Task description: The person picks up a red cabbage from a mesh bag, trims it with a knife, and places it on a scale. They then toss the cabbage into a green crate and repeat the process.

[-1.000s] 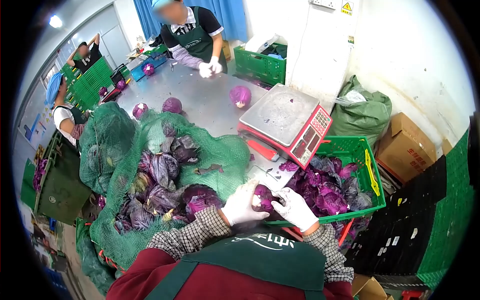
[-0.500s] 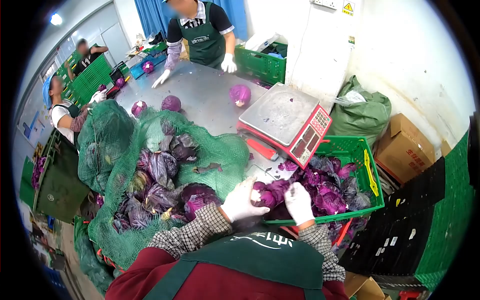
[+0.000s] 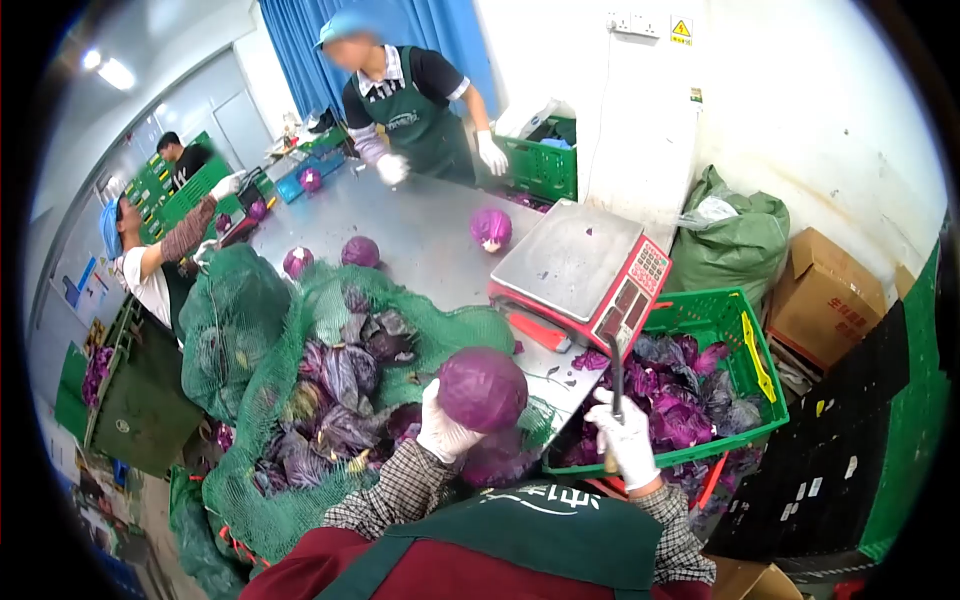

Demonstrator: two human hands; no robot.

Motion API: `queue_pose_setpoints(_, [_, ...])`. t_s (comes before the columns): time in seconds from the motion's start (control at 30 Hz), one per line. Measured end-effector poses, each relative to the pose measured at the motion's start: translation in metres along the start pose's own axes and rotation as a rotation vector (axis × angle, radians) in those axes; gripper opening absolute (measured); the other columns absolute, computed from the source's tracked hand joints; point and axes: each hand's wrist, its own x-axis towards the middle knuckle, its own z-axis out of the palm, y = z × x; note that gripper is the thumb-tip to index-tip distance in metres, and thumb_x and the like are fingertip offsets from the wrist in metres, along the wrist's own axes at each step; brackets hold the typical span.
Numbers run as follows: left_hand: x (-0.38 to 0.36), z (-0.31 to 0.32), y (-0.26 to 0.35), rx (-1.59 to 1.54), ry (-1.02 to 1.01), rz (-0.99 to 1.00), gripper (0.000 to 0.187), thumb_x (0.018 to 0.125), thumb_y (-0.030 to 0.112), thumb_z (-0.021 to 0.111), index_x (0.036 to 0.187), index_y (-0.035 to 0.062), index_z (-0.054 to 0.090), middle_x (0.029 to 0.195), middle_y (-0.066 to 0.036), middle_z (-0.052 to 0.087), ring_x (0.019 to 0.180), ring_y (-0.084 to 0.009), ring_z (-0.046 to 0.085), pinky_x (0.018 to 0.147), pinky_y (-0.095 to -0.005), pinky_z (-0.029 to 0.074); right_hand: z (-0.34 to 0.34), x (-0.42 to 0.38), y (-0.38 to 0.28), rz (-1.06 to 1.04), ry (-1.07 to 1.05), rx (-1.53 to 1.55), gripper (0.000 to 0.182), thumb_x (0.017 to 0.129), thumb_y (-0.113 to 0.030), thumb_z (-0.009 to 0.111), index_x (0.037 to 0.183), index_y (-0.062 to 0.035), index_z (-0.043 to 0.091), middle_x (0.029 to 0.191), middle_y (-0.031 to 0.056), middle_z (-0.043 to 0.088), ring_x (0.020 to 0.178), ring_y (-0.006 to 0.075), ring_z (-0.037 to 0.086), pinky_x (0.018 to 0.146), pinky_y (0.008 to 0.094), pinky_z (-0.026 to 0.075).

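Observation:
My left hand (image 3: 446, 428), in a white glove, is closed around the lower side of a trimmed red cabbage (image 3: 483, 390) and holds it up in front of my apron. My gloved right hand (image 3: 624, 440) grips a knife (image 3: 616, 378), its dark blade pointing up and its handle end showing below the fist. Beneath the right hand is a green crate (image 3: 735, 440) of loose purple cabbage leaves (image 3: 676, 422). To the left, a green mesh bag (image 3: 465, 330) lies open around several untrimmed cabbages (image 3: 345, 372).
A red-sided scale (image 3: 570, 262) stands on the metal table (image 3: 425, 240), beside an orange-red handled object (image 3: 540, 331). Trimmed cabbages (image 3: 491, 229) lie farther back. A co-worker (image 3: 420, 130) stands across the table, with others at far left. A cardboard box (image 3: 826, 297) sits right.
The cabbage in my left hand has been raised and turned, showing a smooth round side. My right hand has moved away from it, with the knife now upright. The co-worker opposite has shifted both hands.

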Motion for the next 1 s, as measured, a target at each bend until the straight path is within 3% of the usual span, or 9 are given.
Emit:
queue_pose_setpoints(0.2, [0.010,0.007,0.032,0.362,-0.015,-0.097,0.053,0.097,0.037,0.048,0.141,0.0090,0.038,0.143,-0.020,0.041,0.129,-0.0383,0.044,0.106,-0.0592,0.036,0.050,-0.008,-0.022,-0.505,-0.183,-0.275,0.047,0.092,-0.026,0.063,0.127,0.0027,0.052,0.077,0.0023,0.063,0.052,0.0076,0.053,0.051,0.0231,0.043])
queue_pose_setpoints(0.3, [0.001,0.016,0.001,0.247,-0.174,-0.180,0.094,0.076,0.067,0.062,0.147,0.0148,0.030,0.150,-0.016,0.033,0.136,-0.0389,0.033,0.107,-0.0635,0.031,0.050,-0.006,-0.005,-0.626,-0.119,-0.330,0.045,0.091,-0.023,0.065,0.127,0.0016,0.053,0.075,0.0016,0.061,0.054,0.0072,0.054,0.052,0.0225,0.044])
queue_pose_setpoints(0.4, [0.002,-0.013,-0.009,-0.269,-0.144,-0.296,0.091,0.074,0.062,0.067,0.146,0.0205,0.032,0.150,-0.015,0.031,0.136,-0.0440,0.031,0.095,-0.0767,0.031,0.052,-0.009,-0.001,-0.333,-0.152,-0.126,0.041,0.089,-0.016,0.067,0.124,0.0009,0.055,0.083,0.0041,0.064,0.059,0.0075,0.055,0.054,0.0233,0.046])
queue_pose_setpoints(0.53, [0.004,0.002,0.014,0.040,-0.310,0.005,0.075,0.079,0.056,0.059,0.142,0.0212,0.038,0.143,-0.016,0.041,0.132,-0.0415,0.039,0.107,-0.0654,0.030,0.037,0.008,0.010,-0.010,-0.129,0.013,0.034,0.088,-0.015,0.068,0.117,0.0006,0.059,0.077,-0.0003,0.062,0.055,0.0042,0.048,0.050,0.0206,0.040])
queue_pose_setpoints(0.63, [-0.005,0.005,0.044,0.389,-0.268,0.190,0.085,0.071,0.048,0.072,0.142,0.0156,0.037,0.144,-0.019,0.040,0.132,-0.0399,0.039,0.111,-0.0589,0.029,0.039,0.013,0.030,0.237,-0.333,-0.373,0.049,0.082,-0.030,0.072,0.114,0.0053,0.059,0.080,0.0063,0.066,0.060,0.0120,0.056,0.058,0.0256,0.047])
queue_pose_setpoints(0.73, [-0.013,0.005,0.069,0.644,-0.294,0.194,0.095,0.064,0.041,0.081,0.143,0.0127,0.036,0.145,-0.021,0.037,0.132,-0.0393,0.039,0.111,-0.0558,0.031,0.049,0.012,0.084,0.025,-0.474,-0.538,0.062,0.079,-0.036,0.075,0.120,0.0067,0.056,0.092,0.0181,0.067,0.083,0.0218,0.064,0.077,0.0320,0.051])
queue_pose_setpoints(0.77, [-0.014,0.007,0.073,0.734,-0.290,0.203,0.098,0.062,0.039,0.083,0.143,0.0118,0.035,0.145,-0.022,0.036,0.133,-0.0389,0.039,0.110,-0.0548,0.031,0.049,0.015,0.088,0.076,-0.542,-0.622,0.054,0.081,-0.033,0.075,0.118,0.0027,0.058,0.084,0.0010,0.060,0.072,0.0097,0.055,0.067,0.0253,0.048])
queue_pose_setpoints(0.9, [-0.024,0.066,0.070,1.098,-0.490,0.377,0.104,0.059,0.031,0.087,0.143,0.0039,0.032,0.143,-0.019,0.038,0.132,-0.0319,0.040,0.111,-0.0468,0.031,0.042,0.021,0.110,0.044,-0.620,-0.499,0.030,0.086,-0.016,0.067,0.109,0.0019,0.062,0.075,-0.0014,0.059,0.064,0.0073,0.052,0.057,0.0226,0.044])
queue_pose_setpoints(1.0, [-0.025,0.076,0.080,1.337,-0.524,0.374,0.105,0.059,0.027,0.088,0.144,0.0023,0.030,0.143,-0.017,0.039,0.134,-0.0283,0.038,0.112,-0.0438,0.030,0.026,0.018,0.063,0.159,-0.429,-0.485,0.026,0.084,-0.015,0.065,0.104,0.0027,0.065,0.087,0.0107,0.068,0.075,0.0134,0.062,0.069,0.0274,0.051])
